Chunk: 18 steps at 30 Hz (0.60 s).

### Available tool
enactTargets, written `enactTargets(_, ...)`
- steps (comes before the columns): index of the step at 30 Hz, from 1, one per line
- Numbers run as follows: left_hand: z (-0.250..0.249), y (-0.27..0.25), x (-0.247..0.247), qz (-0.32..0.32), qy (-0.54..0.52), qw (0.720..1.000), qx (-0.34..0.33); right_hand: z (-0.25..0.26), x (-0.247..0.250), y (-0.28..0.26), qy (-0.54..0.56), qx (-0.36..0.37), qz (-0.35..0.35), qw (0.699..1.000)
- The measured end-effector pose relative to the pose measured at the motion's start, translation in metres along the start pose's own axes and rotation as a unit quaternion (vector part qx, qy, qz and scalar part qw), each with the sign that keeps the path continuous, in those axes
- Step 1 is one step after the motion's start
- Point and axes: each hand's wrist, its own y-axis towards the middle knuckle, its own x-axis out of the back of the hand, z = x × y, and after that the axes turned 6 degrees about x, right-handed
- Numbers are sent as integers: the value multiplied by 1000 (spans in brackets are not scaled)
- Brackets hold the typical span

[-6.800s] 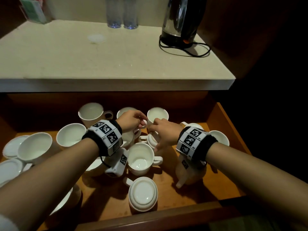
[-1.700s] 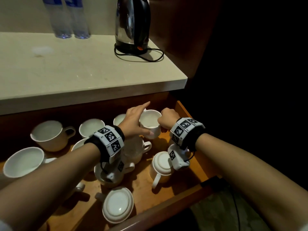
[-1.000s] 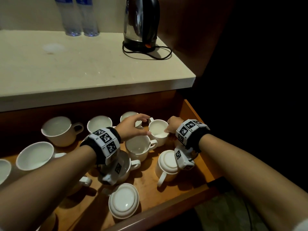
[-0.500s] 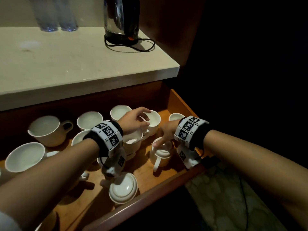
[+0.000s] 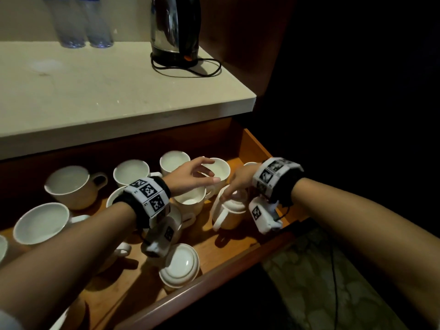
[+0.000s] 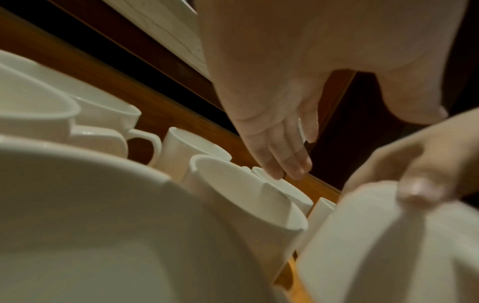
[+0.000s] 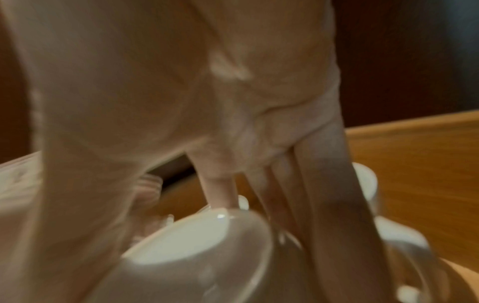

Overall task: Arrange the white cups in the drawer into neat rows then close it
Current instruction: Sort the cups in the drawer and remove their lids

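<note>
1. Head view: the wooden drawer (image 5: 256,148) is standing pulled out under a pale countertop (image 5: 119,91), and white cups (image 5: 73,186) are sitting scattered across its floor, most of them mouth up toward the back and left edges.
2. Head view: the left hand (image 5: 190,175) is reaching toward the back right corner of the drawer, its fingers spread and nearly straight over the rim of an upright cup (image 5: 220,171); it is gripping nothing.
3. Head view: the right hand (image 5: 239,182) is coming down on an upside-down cup (image 5: 229,210) near the drawer's right edge, fingertips bearing on its upturned base. That cup is tilting, its handle pointing toward the front edge.
4. Head view: another inverted cup (image 5: 179,264) is sitting at the front edge, and a kettle (image 5: 176,27) and two clear bottles (image 5: 83,22) are standing on the countertop.
5. Left wrist view: the left hand (image 6: 279,143) is showing loose, straightened fingers just above a cup rim (image 6: 282,186), while a fingertip (image 6: 414,190) of the other hand is pressing on the blurred inverted cup (image 6: 376,246).
6. Right wrist view: the picture is blurring, but the right hand's fingers (image 7: 324,205) are running straight down around the inverted cup's base (image 7: 197,242); whether they are pinching it I cannot tell.
</note>
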Motion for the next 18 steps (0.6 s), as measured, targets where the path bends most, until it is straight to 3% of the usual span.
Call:
enactTargets(3, -1, 3, 0, 8, 14, 1000, -2, -5, 26, -19, 107, -23, 28, 994)
enactTargets(9, -11, 2, 1, 17, -11, 999, -30, -21, 43, -29, 258, -6, -14, 966)
enactTargets(16, -18, -1, 3, -4, -15, 998, -61, -22, 43, -30, 444, 70, -42, 892)
enactTargets(18, -15, 1, 2, -26, 0, 998, -65, -21, 40, -30, 455, 80, -34, 886)
